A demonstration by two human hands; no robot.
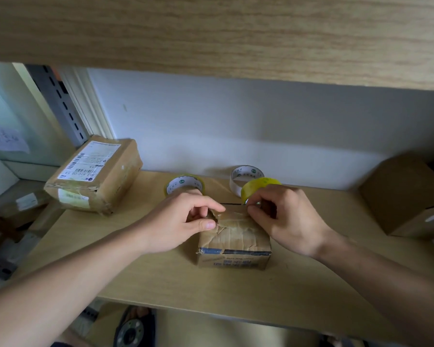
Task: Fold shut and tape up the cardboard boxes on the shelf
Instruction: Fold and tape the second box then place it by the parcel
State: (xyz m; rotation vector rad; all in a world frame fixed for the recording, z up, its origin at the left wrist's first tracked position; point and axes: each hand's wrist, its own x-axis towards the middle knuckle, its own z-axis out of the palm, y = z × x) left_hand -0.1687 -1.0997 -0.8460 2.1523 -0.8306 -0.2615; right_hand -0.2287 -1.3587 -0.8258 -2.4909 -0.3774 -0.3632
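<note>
On the pale wooden shelf (236,291), the small crumpled brown cardboard box (233,242) stands in the middle. The left hand (183,219) pinches its torn flap, probably to steady it, while the right hand (283,216) grips the yellow tape roll (257,187) at the far edge, likely for taping.

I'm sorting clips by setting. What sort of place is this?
Probably a storeroom or parcel-packing corner: a wooden shelf on slotted metal racking, a labelled parcel, tape rolls, and both hands working on a small cardboard box.
</note>
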